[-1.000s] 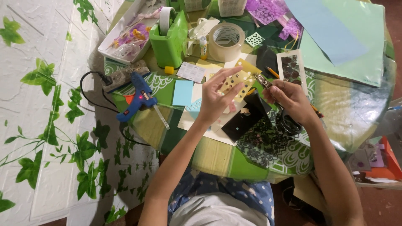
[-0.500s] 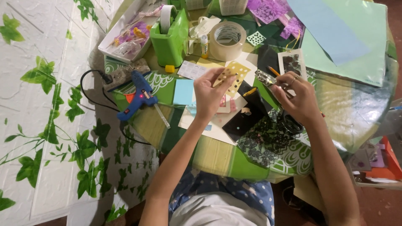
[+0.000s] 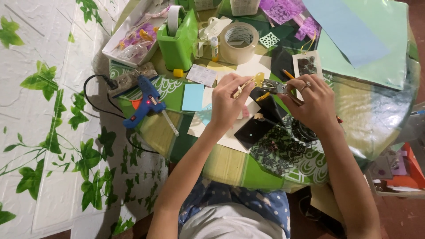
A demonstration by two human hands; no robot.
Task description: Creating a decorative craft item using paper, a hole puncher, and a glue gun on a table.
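My left hand (image 3: 229, 102) pinches a small yellow paper cut-out (image 3: 254, 81) over the middle of the round table (image 3: 230, 166). My right hand (image 3: 312, 104) grips a pair of scissors (image 3: 273, 86) whose blades touch the cut-out's edge. Both hands hover above black card pieces (image 3: 254, 130) and a white sheet (image 3: 230, 139).
A blue glue gun (image 3: 144, 102) and a power strip (image 3: 128, 79) lie at the left. Behind the hands stand a green tape dispenser (image 3: 179, 37), a roll of clear tape (image 3: 239, 42), a glue stick (image 3: 214, 48) and a tray of purple scraps (image 3: 133, 37). Green and blue paper sheets (image 3: 354, 31) lie back right.
Both hands moved slightly away from me. The left hand turned the yellow cut-out edge-on, and the scissors closed in on it.
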